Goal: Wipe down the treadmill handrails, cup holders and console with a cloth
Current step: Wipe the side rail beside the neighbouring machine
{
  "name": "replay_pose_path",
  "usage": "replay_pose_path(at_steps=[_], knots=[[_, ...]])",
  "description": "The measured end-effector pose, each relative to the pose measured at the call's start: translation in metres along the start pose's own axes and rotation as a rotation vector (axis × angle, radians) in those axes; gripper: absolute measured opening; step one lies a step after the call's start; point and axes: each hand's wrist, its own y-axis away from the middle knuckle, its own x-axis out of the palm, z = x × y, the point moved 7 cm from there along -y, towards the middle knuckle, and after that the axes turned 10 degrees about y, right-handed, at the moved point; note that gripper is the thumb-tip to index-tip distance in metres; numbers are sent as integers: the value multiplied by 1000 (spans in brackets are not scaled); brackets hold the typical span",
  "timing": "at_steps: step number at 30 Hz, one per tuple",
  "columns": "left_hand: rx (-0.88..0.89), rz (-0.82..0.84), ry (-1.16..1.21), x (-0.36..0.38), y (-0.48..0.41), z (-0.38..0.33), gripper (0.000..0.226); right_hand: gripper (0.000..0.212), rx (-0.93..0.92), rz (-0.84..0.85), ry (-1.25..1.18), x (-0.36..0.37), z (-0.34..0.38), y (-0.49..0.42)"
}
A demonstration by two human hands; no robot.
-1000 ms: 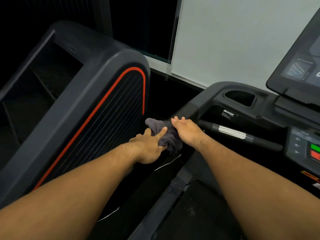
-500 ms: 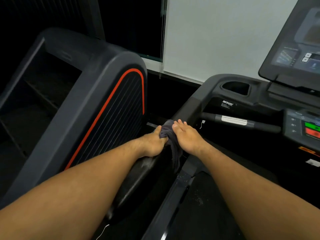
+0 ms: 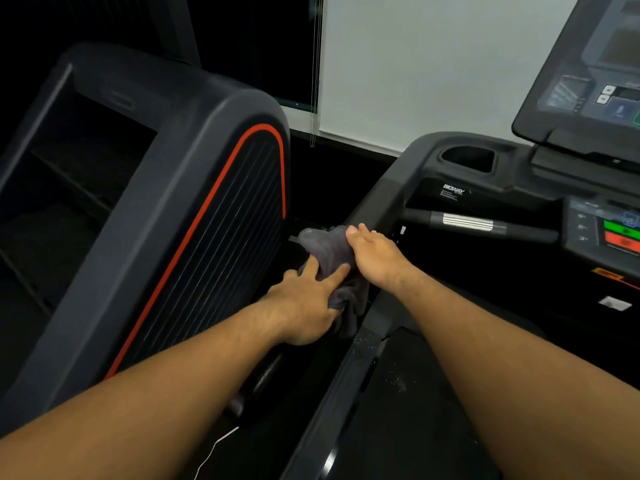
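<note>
Left hand (image 3: 304, 303) and right hand (image 3: 377, 258) clamp the crumpled grey cloth (image 3: 329, 251) round the black left handrail (image 3: 377, 202); the recessed black cup holder (image 3: 467, 159) and dark screen console (image 3: 588, 81) likely remain.

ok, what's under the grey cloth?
The handrail runs into the cloth, which the left hand and right hand hold round it. The wrapped stretch itself is hidden.

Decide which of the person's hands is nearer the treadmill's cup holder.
Right. The right hand grips the cloth on the handrail, below and left of the cup holder. The left hand holds the cloth's lower part, farther down and left.
</note>
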Motion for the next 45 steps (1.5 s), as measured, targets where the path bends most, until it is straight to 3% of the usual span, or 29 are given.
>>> replay_pose_path(at_steps=[4,10,17,23,29,32,39,45], knots=[[-18,22,98,1,16,17,65,53,34,17,131,-1,10,-1],[-123,32,284,-13,-8,18,64,54,44,50,99,-3,12,4],[-97,10,61,-1,7,6,66,54,41,39,51,12,10,16],[-2,-36,152,8,57,31,69,53,-4,42,251,25,19,24],[-258,-129,269,4,65,48,68,52,-128,6,253,34,38,28],[-238,-158,158,5,60,27,65,52,-127,16,222,32,33,29],[-92,-236,-373,29,94,6,73,52,-176,80,227,34,24,38],[-175,-302,-337,30,107,9,79,53,-214,119,188,34,16,52]])
